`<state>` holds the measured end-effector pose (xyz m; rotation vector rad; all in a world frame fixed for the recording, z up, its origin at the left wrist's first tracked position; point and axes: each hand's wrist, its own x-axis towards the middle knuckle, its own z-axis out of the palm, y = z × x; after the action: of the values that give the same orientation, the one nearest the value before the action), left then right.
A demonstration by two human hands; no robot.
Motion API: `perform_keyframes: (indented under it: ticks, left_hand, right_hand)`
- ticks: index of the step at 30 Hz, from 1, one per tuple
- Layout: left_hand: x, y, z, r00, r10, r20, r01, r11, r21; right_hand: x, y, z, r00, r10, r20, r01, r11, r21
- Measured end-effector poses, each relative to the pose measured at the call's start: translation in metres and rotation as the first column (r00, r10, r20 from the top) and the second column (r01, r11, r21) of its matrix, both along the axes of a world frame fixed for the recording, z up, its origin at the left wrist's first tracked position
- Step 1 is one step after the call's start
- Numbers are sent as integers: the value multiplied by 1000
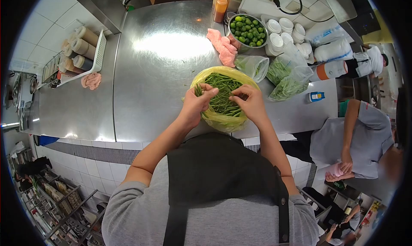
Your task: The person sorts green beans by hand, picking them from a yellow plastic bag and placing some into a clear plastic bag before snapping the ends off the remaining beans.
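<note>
A yellow plastic bag [198, 77], its mouth spread wide, stands on the steel counter in front of me. Inside it lies a heap of thin green beans [223, 101]. My left hand [198, 101], at the bag's left rim, is closed around a small bunch of green beans [198, 90]. Over the right part of the heap, my right hand [249, 102] has its thumb and fingertips pinched together. What sits between those fingertips is too small to make out.
Behind the bag are a pink cloth [222, 47], a bowl of limes [247, 30] and sauce bottles [220, 9]. Clear bags of greens [286, 76] lie to the right, near stacked white containers [274, 43]. A person in grey [343, 138] stands at the right.
</note>
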<state>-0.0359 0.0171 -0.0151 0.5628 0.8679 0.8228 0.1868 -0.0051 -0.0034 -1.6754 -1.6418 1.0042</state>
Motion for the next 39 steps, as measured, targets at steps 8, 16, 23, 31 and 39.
perform_keyframes:
  ticks: [8, 16, 23, 31, 39]
  left_hand:
    - [22, 0, 15, 994, -11, -112, 39, 966, 256]
    - [15, 4, 4, 969, -192, -157, 234, 918, 319]
    - [22, 7, 7, 988, -97, -117, 110, 988, 107]
    - [16, 17, -9, 949, 269, -164, -243, 956, 165]
    - [-10, 41, 9, 948, 285, 145, -289, 957, 6]
  right_hand:
    - [-22, -8, 23, 929, -16, -369, -34, 991, -128]
    - [-16, 5, 28, 922, 76, -381, -34, 993, 114]
    - [-38, 12, 4, 990, -56, 126, -32, 795, 606]
    - [-42, -3, 10, 998, 33, 60, -43, 983, 180]
    - [-33, -12, -3, 992, 106, -72, -102, 993, 68]
